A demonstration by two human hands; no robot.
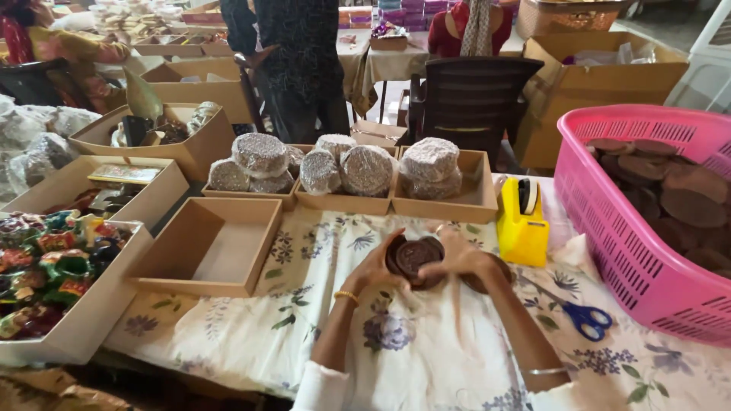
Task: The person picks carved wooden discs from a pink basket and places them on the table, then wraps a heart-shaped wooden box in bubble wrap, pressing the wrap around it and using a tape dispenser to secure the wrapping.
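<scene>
Both my hands meet over a flowered tablecloth at the middle of the table. My left hand and my right hand together grip a small stack of round brown clay discs. Another brown disc lies partly hidden under my right wrist. An open, empty cardboard box sits just left of my left hand. Beyond my hands, three cardboard boxes hold round bundles wrapped in silvery netting.
A pink plastic basket with brown discs stands at right. A yellow tape dispenser and blue-handled scissors lie right of my hands. A box of colourful painted items sits at left. People, a dark chair and cartons stand behind.
</scene>
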